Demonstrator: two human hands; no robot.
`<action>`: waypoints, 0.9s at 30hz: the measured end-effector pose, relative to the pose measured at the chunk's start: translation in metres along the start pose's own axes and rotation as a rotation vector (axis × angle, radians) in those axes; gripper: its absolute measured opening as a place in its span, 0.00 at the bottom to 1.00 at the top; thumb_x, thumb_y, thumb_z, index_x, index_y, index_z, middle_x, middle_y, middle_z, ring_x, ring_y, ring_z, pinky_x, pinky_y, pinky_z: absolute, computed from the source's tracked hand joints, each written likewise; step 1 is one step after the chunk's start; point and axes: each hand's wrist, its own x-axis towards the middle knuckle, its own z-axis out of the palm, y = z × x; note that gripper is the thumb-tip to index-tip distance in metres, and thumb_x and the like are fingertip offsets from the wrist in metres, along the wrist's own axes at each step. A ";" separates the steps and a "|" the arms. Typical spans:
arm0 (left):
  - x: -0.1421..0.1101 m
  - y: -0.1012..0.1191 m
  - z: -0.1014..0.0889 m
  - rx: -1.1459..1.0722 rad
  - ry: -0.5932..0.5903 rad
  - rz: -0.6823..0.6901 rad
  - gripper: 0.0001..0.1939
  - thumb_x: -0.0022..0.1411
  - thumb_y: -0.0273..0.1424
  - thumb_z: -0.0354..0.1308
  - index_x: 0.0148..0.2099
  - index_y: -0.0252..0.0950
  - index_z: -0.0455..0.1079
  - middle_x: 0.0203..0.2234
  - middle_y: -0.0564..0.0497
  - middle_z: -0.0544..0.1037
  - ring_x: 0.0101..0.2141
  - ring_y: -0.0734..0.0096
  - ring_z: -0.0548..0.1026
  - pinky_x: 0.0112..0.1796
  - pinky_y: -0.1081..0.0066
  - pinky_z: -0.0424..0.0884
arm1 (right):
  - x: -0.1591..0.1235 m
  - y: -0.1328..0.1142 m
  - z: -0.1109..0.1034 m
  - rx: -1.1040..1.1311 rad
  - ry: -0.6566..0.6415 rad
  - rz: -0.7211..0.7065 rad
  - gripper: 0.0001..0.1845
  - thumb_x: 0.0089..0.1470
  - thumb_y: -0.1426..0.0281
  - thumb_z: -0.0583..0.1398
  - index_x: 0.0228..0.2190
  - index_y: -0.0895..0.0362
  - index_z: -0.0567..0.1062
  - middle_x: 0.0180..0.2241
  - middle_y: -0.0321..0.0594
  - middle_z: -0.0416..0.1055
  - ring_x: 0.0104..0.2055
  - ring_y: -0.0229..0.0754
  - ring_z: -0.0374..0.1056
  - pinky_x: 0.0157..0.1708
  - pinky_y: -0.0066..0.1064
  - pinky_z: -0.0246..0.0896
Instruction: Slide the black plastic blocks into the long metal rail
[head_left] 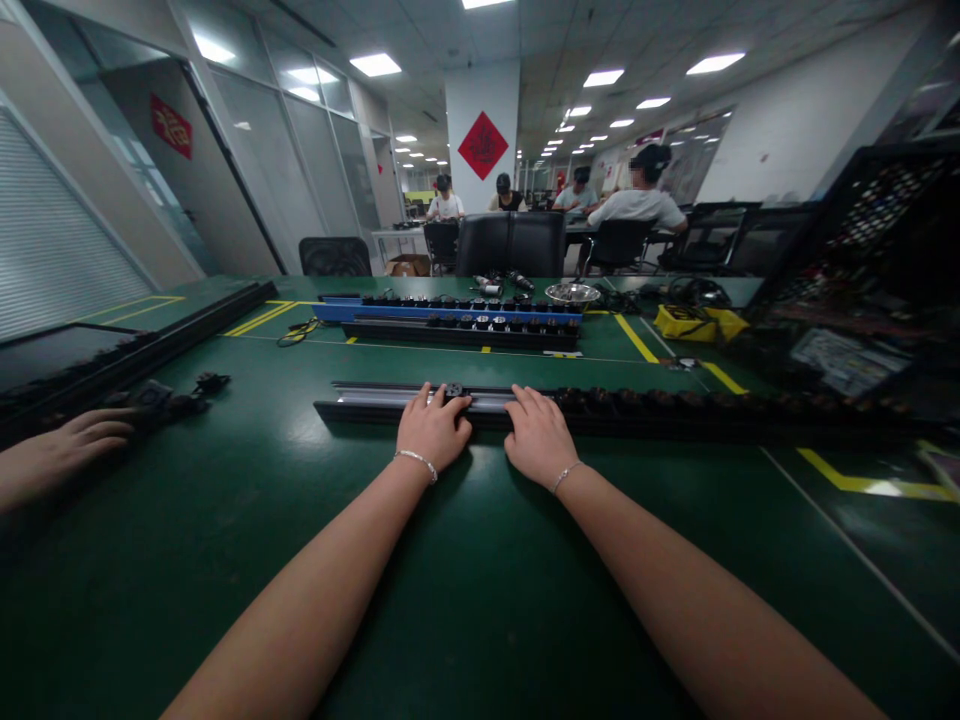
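A long black rail (367, 412), open along the top with a pale strip inside, lies across the green table in front of me. My left hand (433, 435) is over its left part, thumb and fingers closed around a small black module (454, 390) at the rail's top. My right hand (538, 435) grips the rail a little further right, fingers over the top edge and thumb at the near side. Just beyond that hand, a row of several black modules (630, 400) sits in the rail and runs off to the right.
Another person's hand (82, 445) reaches in from the left beside loose black parts (172, 400) and a long black rail (187, 325). Blue and black rails (450, 318) lie further back, near a metal dish (571, 292) and a yellow bin (697, 323). People sit at a far table.
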 end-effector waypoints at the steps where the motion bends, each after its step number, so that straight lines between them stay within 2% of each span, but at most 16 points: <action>1: 0.000 -0.001 0.000 0.000 -0.002 -0.004 0.20 0.58 0.37 0.50 0.53 0.51 0.68 0.54 0.53 0.70 0.58 0.54 0.59 0.54 0.56 0.59 | 0.000 0.000 0.000 0.003 -0.001 0.002 0.22 0.47 0.74 0.53 0.46 0.61 0.71 0.59 0.49 0.57 0.61 0.49 0.49 0.59 0.41 0.41; 18: 0.002 -0.012 -0.001 -0.016 0.007 -0.070 0.19 0.58 0.38 0.49 0.51 0.49 0.71 0.52 0.52 0.71 0.57 0.54 0.61 0.55 0.57 0.58 | 0.002 0.000 -0.002 0.008 -0.021 0.009 0.23 0.47 0.74 0.52 0.46 0.63 0.70 0.60 0.49 0.57 0.61 0.49 0.49 0.59 0.40 0.41; 27: 0.003 -0.016 -0.005 -0.003 -0.006 -0.110 0.19 0.62 0.40 0.45 0.49 0.51 0.73 0.50 0.51 0.73 0.57 0.54 0.62 0.55 0.56 0.57 | 0.002 0.001 -0.003 0.018 -0.037 0.015 0.22 0.48 0.74 0.52 0.46 0.62 0.71 0.60 0.48 0.56 0.61 0.49 0.49 0.59 0.40 0.41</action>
